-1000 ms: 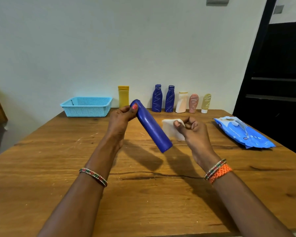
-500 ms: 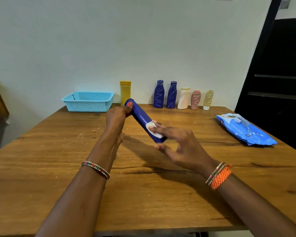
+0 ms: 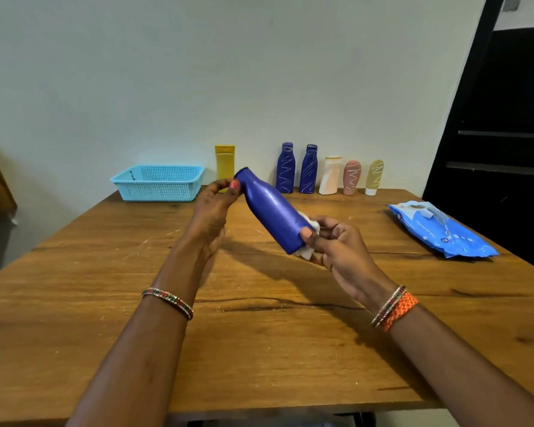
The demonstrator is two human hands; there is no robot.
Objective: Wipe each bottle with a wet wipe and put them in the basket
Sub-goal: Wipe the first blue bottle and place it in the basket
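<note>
Where the scratched wooden table [image 3: 259, 334] meets the wall: perforated light-blue plastic basket [image 3: 158, 182] at far left. Above mid-table, tilted dark-blue plastic bottle [image 3: 272, 211] — neck pinched by left hand [image 3: 211, 211], base wrapped by right hand [image 3: 336, 245], fingers curled, pressing small white wet wipe [image 3: 307, 252] against it.

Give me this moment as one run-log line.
step: wiping | left hand: holds blue bottle neck | right hand: wet wipe round base | basket: no bottle seen inside | row: six bottles
</note>
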